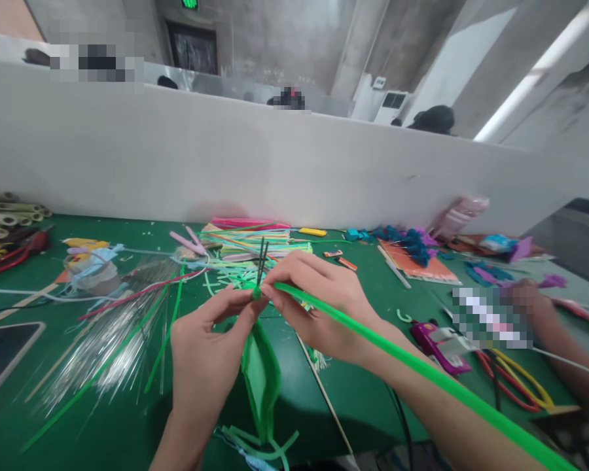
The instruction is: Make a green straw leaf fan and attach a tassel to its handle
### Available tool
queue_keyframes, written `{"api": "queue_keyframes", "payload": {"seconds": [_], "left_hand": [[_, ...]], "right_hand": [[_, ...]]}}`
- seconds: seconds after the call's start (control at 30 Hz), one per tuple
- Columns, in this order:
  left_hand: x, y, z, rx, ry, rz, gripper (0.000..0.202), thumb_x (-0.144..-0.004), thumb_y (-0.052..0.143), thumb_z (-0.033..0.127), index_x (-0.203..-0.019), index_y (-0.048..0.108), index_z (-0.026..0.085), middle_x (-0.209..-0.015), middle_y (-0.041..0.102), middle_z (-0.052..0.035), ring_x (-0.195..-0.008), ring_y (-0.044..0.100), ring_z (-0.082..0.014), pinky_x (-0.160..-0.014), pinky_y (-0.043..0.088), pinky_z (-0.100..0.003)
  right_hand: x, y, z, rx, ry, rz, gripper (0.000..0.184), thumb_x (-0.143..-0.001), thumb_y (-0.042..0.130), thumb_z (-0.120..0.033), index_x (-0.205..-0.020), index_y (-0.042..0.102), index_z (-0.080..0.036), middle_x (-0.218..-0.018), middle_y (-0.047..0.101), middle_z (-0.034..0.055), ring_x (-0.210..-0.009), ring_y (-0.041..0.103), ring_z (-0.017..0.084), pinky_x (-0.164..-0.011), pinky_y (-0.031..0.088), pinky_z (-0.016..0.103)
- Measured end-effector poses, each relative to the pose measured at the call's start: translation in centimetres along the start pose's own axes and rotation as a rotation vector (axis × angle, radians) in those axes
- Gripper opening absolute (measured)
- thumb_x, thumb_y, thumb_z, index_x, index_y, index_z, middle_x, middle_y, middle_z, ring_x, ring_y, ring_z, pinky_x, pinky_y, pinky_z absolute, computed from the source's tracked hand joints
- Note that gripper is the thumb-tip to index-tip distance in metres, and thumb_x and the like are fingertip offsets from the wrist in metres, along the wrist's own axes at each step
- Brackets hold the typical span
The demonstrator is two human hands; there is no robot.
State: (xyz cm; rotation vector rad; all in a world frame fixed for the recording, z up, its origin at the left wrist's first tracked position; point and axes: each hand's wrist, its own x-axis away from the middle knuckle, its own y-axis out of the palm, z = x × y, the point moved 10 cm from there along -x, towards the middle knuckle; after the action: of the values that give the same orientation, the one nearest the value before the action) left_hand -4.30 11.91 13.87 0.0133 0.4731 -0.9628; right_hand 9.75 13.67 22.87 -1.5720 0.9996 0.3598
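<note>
My left hand (209,353) is closed in a pinch around the top of a green leaf-shaped piece (262,383) that hangs below the fingers. Thin dark wire stems (262,258) stick up out of the pinch. My right hand (331,304) is closed on the end of a long green pipe cleaner (422,375), its fingertips meeting those of the left hand at the base of the wires. From there the pipe cleaner runs across the right forearm to the lower right corner. The exact contact point is hidden by the fingertips.
Bundled pipe cleaners (255,237), pink scissors (189,243) and a yellow object (313,231) lie behind. Clear thin rods (112,347) and a phone (10,356) are left. At right are a purple device (439,347), red-and-yellow-handled pliers (520,386) and another person's hand (525,304).
</note>
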Motion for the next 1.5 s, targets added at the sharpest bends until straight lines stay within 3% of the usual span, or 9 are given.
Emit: {"api": "queue_keyframes", "payload": {"seconds": [0.23, 0.5, 0.63, 0.77, 0.97, 1.13, 1.5], "left_hand": [[0.2, 0.5, 0.0, 0.04, 0.013, -0.003, 0.008, -0.077, 0.077, 0.031, -0.075, 0.077, 0.023, -0.072, 0.078, 0.0037, -0.065, 0.074, -0.0148, -0.063, 0.058, -0.02], [0.5, -0.3, -0.1, 0.054, 0.032, 0.055, 0.004, -0.074, 0.078, 0.027, -0.075, 0.077, 0.023, -0.072, 0.079, 0.0041, -0.065, 0.075, -0.0152, -0.066, 0.06, -0.021], [0.4, 0.0, 0.2, 0.047, 0.057, 0.011, 0.003, -0.077, 0.077, 0.027, -0.076, 0.077, 0.024, -0.071, 0.078, 0.0052, -0.063, 0.074, -0.0135, -0.063, 0.059, -0.019], [0.6, 0.3, 0.3, 0.054, 0.093, -0.007, 0.008, -0.083, 0.075, 0.031, -0.086, 0.078, 0.025, -0.081, 0.08, 0.0042, -0.071, 0.075, -0.0134, -0.069, 0.059, -0.02], [1.1, 0.1, 0.9, 0.01, 0.213, 0.036, 0.007, -0.086, 0.072, 0.027, -0.084, 0.078, 0.023, -0.084, 0.081, 0.0012, -0.083, 0.077, -0.019, -0.094, 0.058, -0.033], [1.5, -0.1, 1.2, -0.004, 0.271, 0.092, 0.005, -0.086, 0.072, 0.023, -0.087, 0.077, 0.024, -0.087, 0.081, 0.0017, -0.085, 0.077, -0.0182, -0.095, 0.058, -0.033], [1.5, 0.2, 1.4, -0.042, 0.296, 0.106, 0.006, -0.086, 0.072, 0.024, -0.086, 0.078, 0.022, -0.08, 0.08, 0.0013, -0.087, 0.078, -0.0217, -0.095, 0.059, -0.037]], "right_hand": [[0.3, 0.5, 0.0, 0.058, -0.021, -0.053, 0.011, -0.094, 0.054, -0.01, -0.091, 0.062, -0.017, -0.086, 0.067, 0.0053, -0.077, 0.061, 0.014, -0.066, 0.05, 0.027], [0.0, 0.5, 0.2, 0.051, 0.016, -0.06, 0.012, -0.094, 0.055, -0.01, -0.087, 0.062, -0.017, -0.084, 0.069, 0.0044, -0.074, 0.062, 0.013, -0.064, 0.05, 0.026], [-0.1, 0.6, 0.1, 0.033, -0.002, -0.056, 0.012, -0.094, 0.055, -0.011, -0.088, 0.062, -0.017, -0.084, 0.069, 0.004, -0.073, 0.063, 0.013, -0.064, 0.05, 0.025], [-0.1, 0.7, 0.0, 0.076, -0.007, -0.077, 0.011, -0.095, 0.055, -0.012, -0.088, 0.062, -0.016, -0.085, 0.069, 0.0049, -0.073, 0.062, 0.013, -0.062, 0.048, 0.024], [0.2, 1.5, 0.1, 0.142, -0.038, -0.185, 0.008, -0.094, 0.056, -0.013, -0.096, 0.062, -0.018, -0.093, 0.069, 0.0053, -0.078, 0.062, 0.014, -0.062, 0.046, 0.025], [-0.2, 0.8, 0.1, 0.066, -0.012, -0.1, 0.01, -0.094, 0.058, -0.012, -0.088, 0.063, -0.017, -0.086, 0.071, 0.0042, -0.073, 0.062, 0.013, -0.064, 0.047, 0.024], [-0.4, 1.1, 0.5, 0.082, 0.03, -0.134, 0.01, -0.093, 0.059, -0.011, -0.085, 0.064, -0.016, -0.085, 0.071, 0.0034, -0.07, 0.06, 0.012, -0.062, 0.045, 0.024]]}}
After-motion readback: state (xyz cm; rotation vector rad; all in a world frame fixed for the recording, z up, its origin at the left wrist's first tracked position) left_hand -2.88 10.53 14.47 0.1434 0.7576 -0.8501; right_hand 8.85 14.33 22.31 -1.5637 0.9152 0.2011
